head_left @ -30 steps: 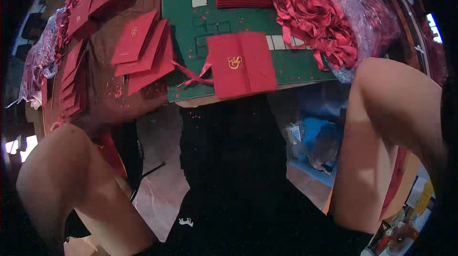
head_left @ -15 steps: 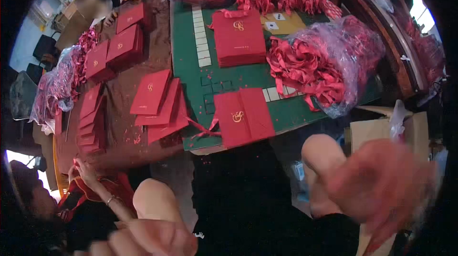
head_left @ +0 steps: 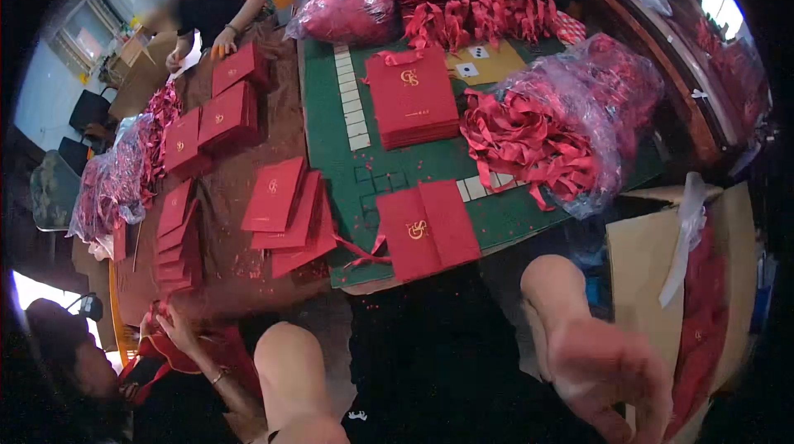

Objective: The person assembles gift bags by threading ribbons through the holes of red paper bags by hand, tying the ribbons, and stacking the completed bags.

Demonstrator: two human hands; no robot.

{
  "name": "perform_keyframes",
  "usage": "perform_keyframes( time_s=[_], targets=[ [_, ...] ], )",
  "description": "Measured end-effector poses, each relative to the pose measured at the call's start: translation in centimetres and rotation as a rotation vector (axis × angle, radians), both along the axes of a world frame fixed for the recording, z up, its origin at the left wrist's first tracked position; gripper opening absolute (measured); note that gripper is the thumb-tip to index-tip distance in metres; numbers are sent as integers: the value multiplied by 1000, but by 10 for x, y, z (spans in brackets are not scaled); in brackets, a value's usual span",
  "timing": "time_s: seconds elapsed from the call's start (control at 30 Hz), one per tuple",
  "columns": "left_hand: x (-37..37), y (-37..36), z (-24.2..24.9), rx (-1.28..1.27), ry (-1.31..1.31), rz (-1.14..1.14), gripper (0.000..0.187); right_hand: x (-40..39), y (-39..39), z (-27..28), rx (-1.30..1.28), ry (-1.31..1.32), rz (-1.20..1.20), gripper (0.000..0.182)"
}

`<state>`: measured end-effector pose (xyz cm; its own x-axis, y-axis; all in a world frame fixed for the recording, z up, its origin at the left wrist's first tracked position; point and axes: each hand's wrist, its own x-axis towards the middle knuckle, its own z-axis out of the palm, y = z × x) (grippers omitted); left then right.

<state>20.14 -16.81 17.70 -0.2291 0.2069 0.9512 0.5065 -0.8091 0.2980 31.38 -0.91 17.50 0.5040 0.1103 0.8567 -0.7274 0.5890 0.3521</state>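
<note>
My right hand is beside my knee at the lower right, near an open cardboard box. Its fingers are bent but apart, with nothing visible in them. Red paper bags stand inside that box. At the bottom edge, only a blurred part of my left hand shows by my other knee; its fingers are out of sight. In front of me a red paper bag with gold lettering lies on the green table, its ribbon trailing left.
A stack of red bags stands farther back, beside a plastic bag of red ribbons. More bags lie on the brown-covered table. Co-workers sit at the lower left and stand at the back.
My right hand has moved down and left, uncovering the box and the red bags in it. My left hand has dropped mostly out of view. The camera view has tilted up slightly.
</note>
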Motion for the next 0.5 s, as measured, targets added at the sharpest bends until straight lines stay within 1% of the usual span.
perform_keyframes(
  time_s=[0.07, 0.1, 0.13, 0.17, 0.2, 0.23, 0.27, 0.3, 0.33, 0.37, 0.4, 0.43, 0.47, 0.5],
  targets=[
    [-3, 1, -10, -15, -20, 5, 36, -11, 20, -11, -133, 23, -113, 21],
    [-5, 3, -18, -31, -33, 13, 35, -18, 36, -20, -247, 8, -178, 22],
    [-8, 3, -30, -54, -58, 39, 35, -24, 53, -31, -382, -43, -241, 22],
    [-13, 5, -44, -114, -92, 87, 35, -36, 71, -45, -549, -149, -307, 22],
    [-19, 8, -65, -197, -137, 145, 34, -46, 88, -60, -683, -309, -332, 22],
    [-28, 13, -87, -336, -192, 229, 34, -49, 100, -71, -889, -697, -345, 19],
    [-37, 15, -113, -523, -230, 329, 34, -59, 128, -93, -920, -986, -230, 17],
    [-51, 19, -138, -797, -219, 468, 33, -64, 138, -95, -808, -1442, -596, 17],
    [-62, 18, -160, -960, -125, 537, 35, -75, 152, -124, -665, -1476, -835, 20],
    [-68, 20, -178, -1010, -130, 610, 33, -77, 154, -136, -583, -1621, -1002, 28],
    [-67, 20, -180, -1007, -142, 654, 30, -84, 153, -140, -476, -1743, -1162, 36],
    [-67, 20, -180, -1048, -109, 700, 36, -89, 155, -143, -496, -1890, -1114, 41],
    [-66, 19, -180, -1095, -51, 725, 37, -92, 154, -149, -421, -1898, -1258, 35],
    [-67, 18, -187, -1009, -116, 674, 33, -94, 159, -161, -328, -1910, -1338, 27]
  ],
)
